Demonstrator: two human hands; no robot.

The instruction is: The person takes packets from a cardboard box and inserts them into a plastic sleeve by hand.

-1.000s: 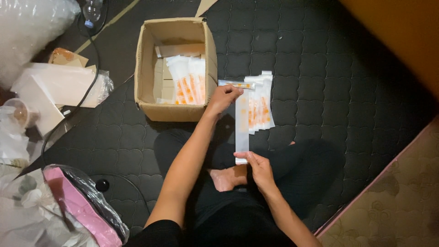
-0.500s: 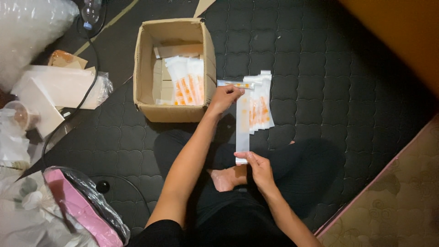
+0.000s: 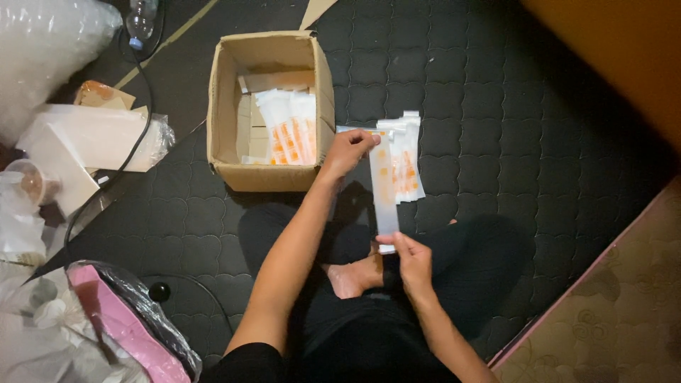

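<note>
The packet's (image 3: pixel 384 186) orange print is blurred, perhaps lettering; the frame's edge crops the bottle (image 3: pixel 141 17).

A dark quilted mattress (image 3: pixel 539 128) covers the floor. At the left lie a black cable (image 3: pixel 135 135), a clear plastic bottle (image 3: pixel 142 18) and white foam sheets (image 3: pixel 78 142). A pink bag (image 3: pixel 120 326) sits bottom left.

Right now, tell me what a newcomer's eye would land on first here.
First, the long clear packet stretched between the two hands: the left hand grips its far end, the right hand its near end. Beside it on the dark quilted mat lies a pile of similar packets. To the left stands an open cardboard box with more inside.
</note>
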